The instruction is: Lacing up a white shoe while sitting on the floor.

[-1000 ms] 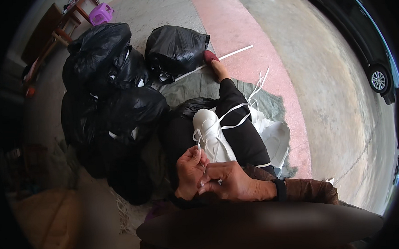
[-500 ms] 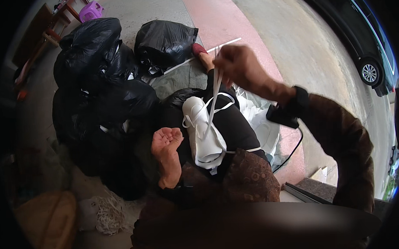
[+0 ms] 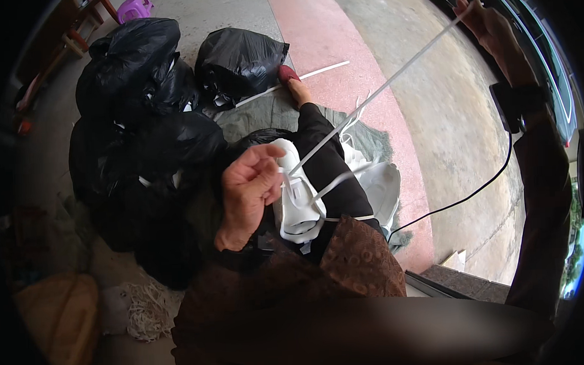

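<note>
The right hand (image 3: 486,29), raised far out at the upper right, has its grip pinching one end of a white shoelace (image 3: 391,80); the lace runs straight and taut down to the eyelet area of a white shoe (image 3: 299,211); this shoe lies across the person's lap, its toe directed away from the body, beside the dark trouser leg (image 3: 319,140). The left hand (image 3: 248,190) stands at the shoe's left side, fingers partly curled; whether its grip pinches a lace there or merely lies against it cannot be told. A second length of lace loops loosely to the right, over the leg; beyond it further white shoes (image 3: 381,186) rest on a grey-green sheet (image 3: 264,116). A red slipper (image 3: 287,73) covers the outstretched foot, next to a black plastic bag (image 3: 239,59); more bulging black bags (image 3: 127,66) are heaped at the left; a black cable (image 3: 463,204) hangs from a device (image 3: 508,104) at the right wrist.
</note>
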The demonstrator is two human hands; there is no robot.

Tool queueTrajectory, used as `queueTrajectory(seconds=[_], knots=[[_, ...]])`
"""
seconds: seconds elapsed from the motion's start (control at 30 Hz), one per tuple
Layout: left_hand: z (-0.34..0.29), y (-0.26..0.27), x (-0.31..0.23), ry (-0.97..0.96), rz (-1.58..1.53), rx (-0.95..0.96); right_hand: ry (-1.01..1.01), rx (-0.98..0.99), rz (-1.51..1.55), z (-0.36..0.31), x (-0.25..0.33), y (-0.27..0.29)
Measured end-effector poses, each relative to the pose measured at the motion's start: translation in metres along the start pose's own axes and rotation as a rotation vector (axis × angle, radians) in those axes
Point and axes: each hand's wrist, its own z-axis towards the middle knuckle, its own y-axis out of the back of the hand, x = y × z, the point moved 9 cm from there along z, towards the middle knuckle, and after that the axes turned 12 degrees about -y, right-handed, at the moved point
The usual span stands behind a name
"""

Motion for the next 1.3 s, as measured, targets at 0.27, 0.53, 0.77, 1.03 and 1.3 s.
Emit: queueTrajectory(seconds=[0.27, 0.53, 0.77, 1.03, 1.3], knots=[[-0.139, 0.22, -0.069, -0.004, 0.793, -0.923, -0.64, -0.225, -0.278, -0.189, -0.285, -0.019], [-0.009, 0.069, 0.076, 0.113, 0.881, -0.191, -0.092, 0.391, -0.877, -0.227, -0.292, -0.245], [0.015, 0.021, 0.083, -0.327, 1.345, 0.314, 0.167, 0.493, -0.737, -0.272, -0.257, -0.254], [0.013, 0.06, 0.118, 0.162, 1.408, 0.319, 0.303, 0.474, -0.681, -0.254, -0.231, -0.24], [0.015, 0.18, 0.058, 0.389, 0.912, -0.459, -0.213, 0.1, -0.893, -0.2, -0.313, -0.152]])
